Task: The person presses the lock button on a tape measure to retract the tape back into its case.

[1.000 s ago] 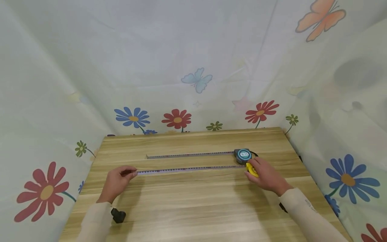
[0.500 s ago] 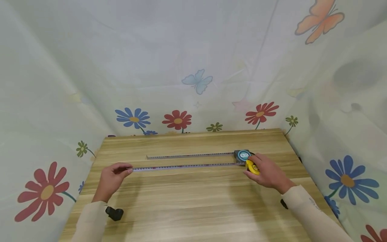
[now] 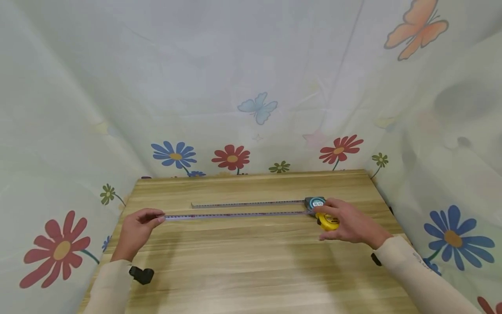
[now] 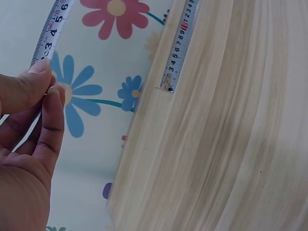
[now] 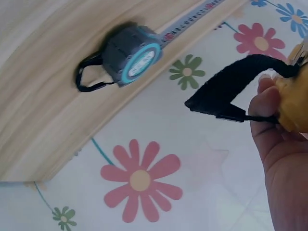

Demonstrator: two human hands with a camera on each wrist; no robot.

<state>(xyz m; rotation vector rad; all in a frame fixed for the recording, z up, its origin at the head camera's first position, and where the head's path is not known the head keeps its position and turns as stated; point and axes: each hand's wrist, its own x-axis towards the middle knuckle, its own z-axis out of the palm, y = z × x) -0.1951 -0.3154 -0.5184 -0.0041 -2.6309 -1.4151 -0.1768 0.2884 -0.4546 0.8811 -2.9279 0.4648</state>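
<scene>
My left hand (image 3: 135, 233) pinches the end of a white tape blade (image 3: 235, 215) between thumb and index finger; the left wrist view shows the blade's low numbers (image 4: 50, 36) just beyond the fingertips. The blade runs almost straight across to a yellow tape measure (image 3: 329, 221), which my right hand (image 3: 357, 223) holds by its case between fingers and thumb. A black wrist strap (image 5: 226, 86) hangs from that case. Behind the held blade, a grey and teal tape measure (image 5: 132, 55) lies on the table with its own blade (image 3: 247, 204) drawn out leftward, shorter than the held one.
The wood-grain table (image 3: 251, 270) meets a fabric backdrop (image 3: 196, 87) printed with flowers and butterflies at the back and sides. A black strap loop (image 5: 89, 77) trails from the grey tape measure. Black wrist mounts (image 3: 142, 274) sit by the sleeves.
My left hand has moved left and slightly back, drawing the held blade out longer. My right hand has shifted a little right, its fingers more spread around the yellow case. The grey tape measure stays put.
</scene>
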